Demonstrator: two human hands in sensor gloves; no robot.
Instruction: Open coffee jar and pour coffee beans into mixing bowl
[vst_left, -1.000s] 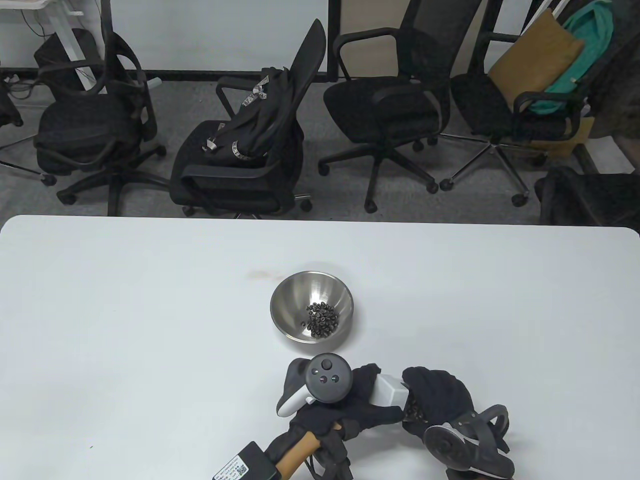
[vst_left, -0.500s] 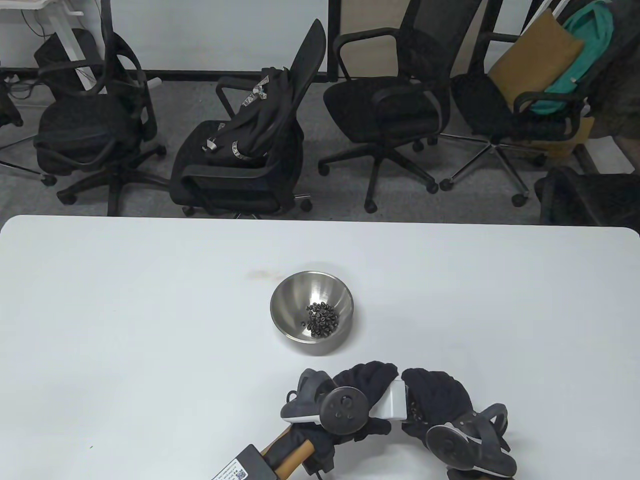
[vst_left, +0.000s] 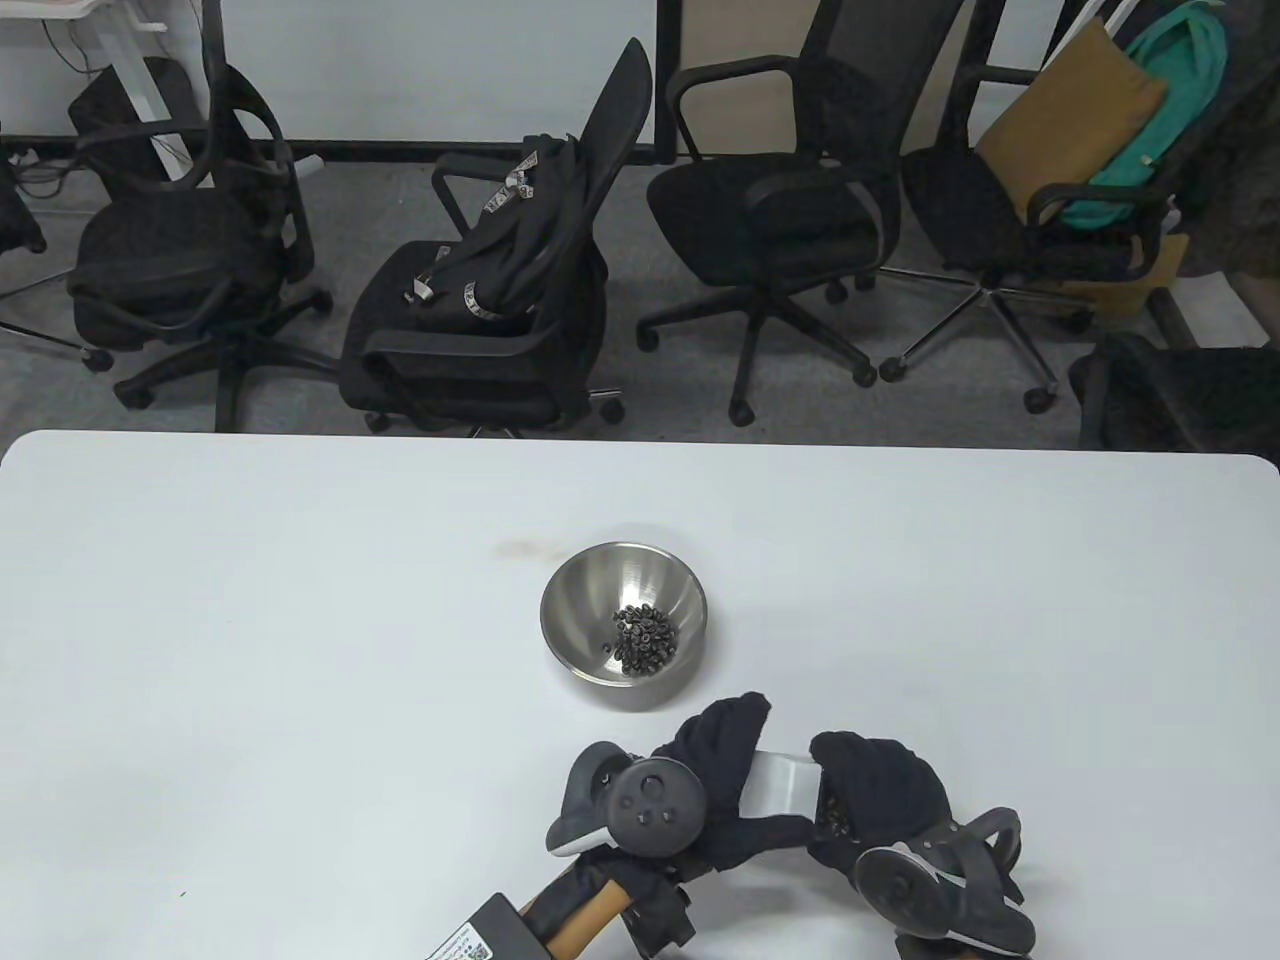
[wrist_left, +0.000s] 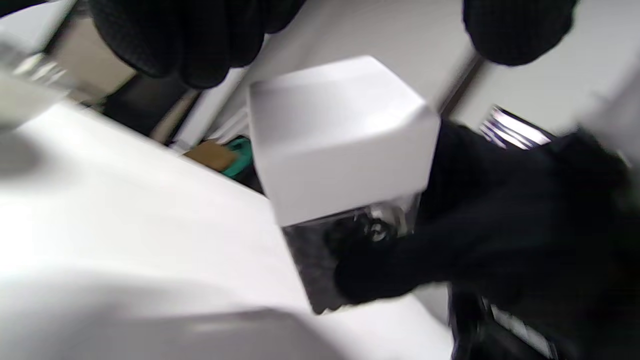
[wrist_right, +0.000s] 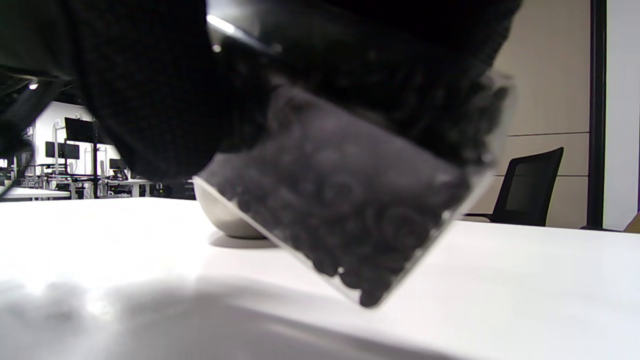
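Right hand (vst_left: 880, 795) wrapped round body of clear coffee jar (wrist_right: 350, 220), fingers curled on it; jar held tilted and clear of the table (vst_left: 250, 620), one lower corner lowest, beans heaped there. Probably gripped so to steady the body against the twist or pull at the lid.

Left hand (vst_left: 735, 775) at white square lid (vst_left: 785, 785): table view suggests fingers draped over its far side and thumb beneath, clamping it; left wrist view blurred, shows fingertips (wrist_left: 200, 45) above the lid with a gap, so contact uncertain. Lid seated on jar, seam not visibly opened.

Stainless mixing bowl (vst_left: 570, 625) just beyond both hands, a small heap of coffee beans (vst_left: 645, 637) in it. Jar near the bowl, likely to keep the pour short.

Judged: lid handling step; opening or closing not distinguishable.
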